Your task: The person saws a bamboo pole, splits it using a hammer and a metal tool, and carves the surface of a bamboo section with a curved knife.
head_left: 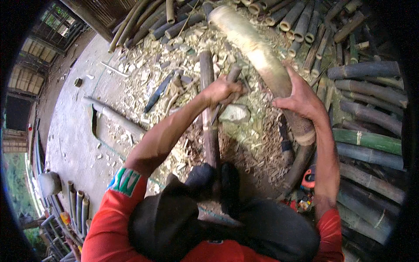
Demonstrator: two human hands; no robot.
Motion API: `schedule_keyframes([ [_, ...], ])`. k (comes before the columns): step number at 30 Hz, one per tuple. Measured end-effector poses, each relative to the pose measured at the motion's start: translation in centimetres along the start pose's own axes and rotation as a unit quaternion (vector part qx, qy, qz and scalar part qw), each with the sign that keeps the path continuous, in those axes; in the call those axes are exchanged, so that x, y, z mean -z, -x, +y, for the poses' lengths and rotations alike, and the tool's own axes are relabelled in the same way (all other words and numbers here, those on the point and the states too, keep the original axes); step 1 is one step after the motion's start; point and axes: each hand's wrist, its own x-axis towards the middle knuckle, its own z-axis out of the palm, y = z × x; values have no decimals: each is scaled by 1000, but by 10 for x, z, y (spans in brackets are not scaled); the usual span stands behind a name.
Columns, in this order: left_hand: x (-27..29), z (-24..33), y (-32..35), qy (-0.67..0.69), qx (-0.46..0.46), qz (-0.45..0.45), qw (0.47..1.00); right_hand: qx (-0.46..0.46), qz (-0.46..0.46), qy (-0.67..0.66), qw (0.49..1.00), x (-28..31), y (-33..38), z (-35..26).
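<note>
My left hand (223,90) is closed round the short, stubby handle (235,73) of a hand tool, whose working end I cannot clearly make out. Beneath that hand runs a dark wooden pole (211,142), reaching back toward my feet. With thumb and fingers wrapped round its side, my right hand (304,96) grips a thick bamboo piece (251,46). This piece slants from the far middle down to the right; its far part is pale and scraped, its near end brown and dark. A pale stone-like block (235,113) lies between my hands.
Wood chips (144,54) cover the ground. A dark knife-like tool (158,92) lies among them at left, near a long pole (115,115). Stacked bamboo poles (366,109) line the right side; more bamboo (301,26) lies at the back. An orange-and-black object (308,178) sits by my right forearm.
</note>
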Motion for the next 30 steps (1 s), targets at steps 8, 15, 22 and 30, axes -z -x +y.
schedule_keyframes([
  [8,0,6,-11,-41,39,-34,998,-30,249,-194,948,114,16,-16],
  [15,11,-10,-19,-89,17,-42,995,30,18,102,994,14,15,38],
  [22,11,-15,-22,-169,-60,-13,984,-5,97,-135,986,44,23,-12],
  [30,2,-2,-16,-263,-111,-33,958,-8,143,-124,982,72,26,13],
])
